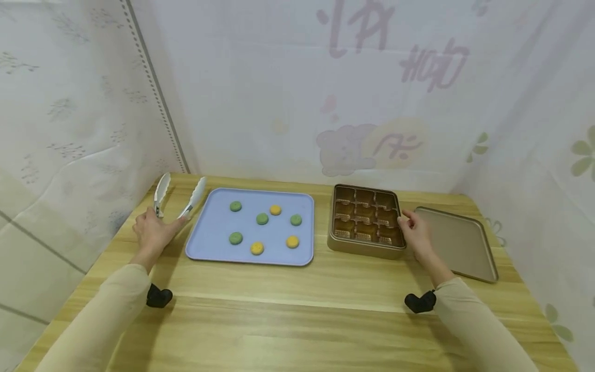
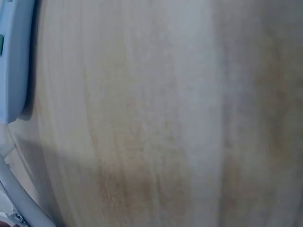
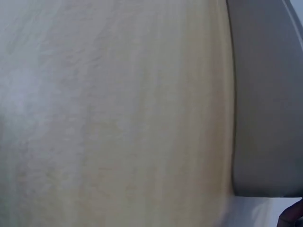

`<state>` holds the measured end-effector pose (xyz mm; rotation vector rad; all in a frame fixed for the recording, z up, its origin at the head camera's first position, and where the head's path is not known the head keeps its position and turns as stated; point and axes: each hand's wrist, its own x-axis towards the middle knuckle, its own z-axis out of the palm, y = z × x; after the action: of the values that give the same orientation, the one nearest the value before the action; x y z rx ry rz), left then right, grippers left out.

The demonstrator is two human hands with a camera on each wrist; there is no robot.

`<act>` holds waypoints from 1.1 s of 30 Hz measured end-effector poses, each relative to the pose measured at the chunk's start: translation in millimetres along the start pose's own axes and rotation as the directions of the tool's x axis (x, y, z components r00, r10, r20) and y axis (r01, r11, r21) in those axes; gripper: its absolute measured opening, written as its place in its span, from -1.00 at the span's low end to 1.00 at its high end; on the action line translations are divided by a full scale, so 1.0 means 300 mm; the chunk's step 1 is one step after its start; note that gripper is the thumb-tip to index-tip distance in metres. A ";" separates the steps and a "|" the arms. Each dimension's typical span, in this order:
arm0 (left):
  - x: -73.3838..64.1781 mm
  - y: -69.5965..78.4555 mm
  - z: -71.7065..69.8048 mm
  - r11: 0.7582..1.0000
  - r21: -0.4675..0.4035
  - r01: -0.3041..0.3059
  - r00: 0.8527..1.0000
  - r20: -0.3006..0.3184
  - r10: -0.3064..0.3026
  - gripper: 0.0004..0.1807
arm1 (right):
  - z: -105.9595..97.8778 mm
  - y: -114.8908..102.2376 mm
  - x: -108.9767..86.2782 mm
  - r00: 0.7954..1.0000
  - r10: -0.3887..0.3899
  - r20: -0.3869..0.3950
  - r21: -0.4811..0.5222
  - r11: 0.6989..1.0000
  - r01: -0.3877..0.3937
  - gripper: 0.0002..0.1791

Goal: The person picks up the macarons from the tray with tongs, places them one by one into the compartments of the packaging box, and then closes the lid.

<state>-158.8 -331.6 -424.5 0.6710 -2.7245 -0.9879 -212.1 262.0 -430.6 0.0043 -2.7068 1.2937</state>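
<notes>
My left hand (image 1: 155,232) grips a pair of tongs (image 1: 162,187) by the hinge end, left of the blue tray (image 1: 274,256); the pale scalloped tips are spread wide and point away. On the tray lie several small round cookies, green (image 1: 235,238) and yellow (image 1: 257,248). My right hand (image 1: 417,235) holds the right rim of a gold square tin (image 1: 367,248), fingers bent at its edge. A brown insert (image 1: 365,213) with square compartments sits inside the tin. In the right wrist view the tin's side (image 3: 267,104) shows, with a fingertip near its corner.
A flat gold lid (image 1: 457,243) lies right of the tin, partly behind my right forearm. Everything rests on a wooden table (image 1: 288,320). Patterned white curtains (image 1: 260,103) hang behind and at both sides, close to the table's edges.
</notes>
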 end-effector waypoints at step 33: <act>0.046 -0.039 0.010 1.000 0.009 -0.016 0.999 -0.036 0.017 0.01 | 0.037 0.016 -0.006 0.996 0.047 -0.075 0.039 0.998 -0.044 -0.60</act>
<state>-167.8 -344.4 -434.2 0.6604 -2.7000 -0.9516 -212.1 256.3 -441.2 -0.1004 -2.6333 1.3287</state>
